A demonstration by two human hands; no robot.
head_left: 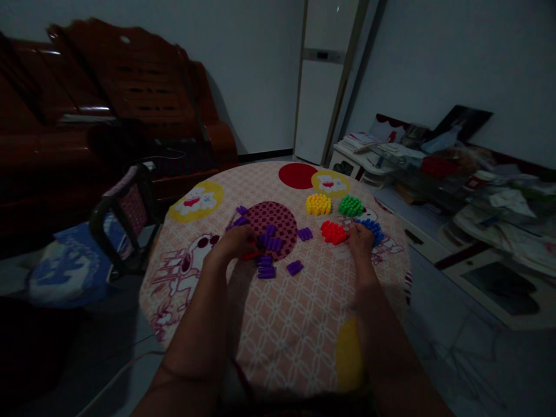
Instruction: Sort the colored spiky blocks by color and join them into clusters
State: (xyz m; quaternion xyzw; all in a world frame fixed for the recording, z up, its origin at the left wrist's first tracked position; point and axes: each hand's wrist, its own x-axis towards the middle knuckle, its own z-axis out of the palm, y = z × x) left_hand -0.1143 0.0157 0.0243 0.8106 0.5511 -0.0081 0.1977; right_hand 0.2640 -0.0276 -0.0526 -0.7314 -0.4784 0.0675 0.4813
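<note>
My left hand (pixel 238 242) is curled at the left edge of a scatter of purple plastic pieces (pixel 273 243). A red plastic piece (pixel 250 255) shows under its fingers, seemingly in their grip. My right hand (pixel 360 240) has its fingers pinched together at the right edge of a red cluster of knobbly pieces (pixel 333 232). Whatever is between those fingertips is too small and dark to make out. Just behind that hand lies a blue cluster (pixel 372 230), partly covered by it. Farther back sit a yellow cluster (pixel 318 204) and a green cluster (pixel 351 205).
Everything lies on a round table with a patterned cloth (pixel 295 324). A folding chair (pixel 130 220) stands close by on the left, before a wooden sofa (pixel 143 98). Along the right runs a low cabinet (pixel 417 231) heaped with papers and bags.
</note>
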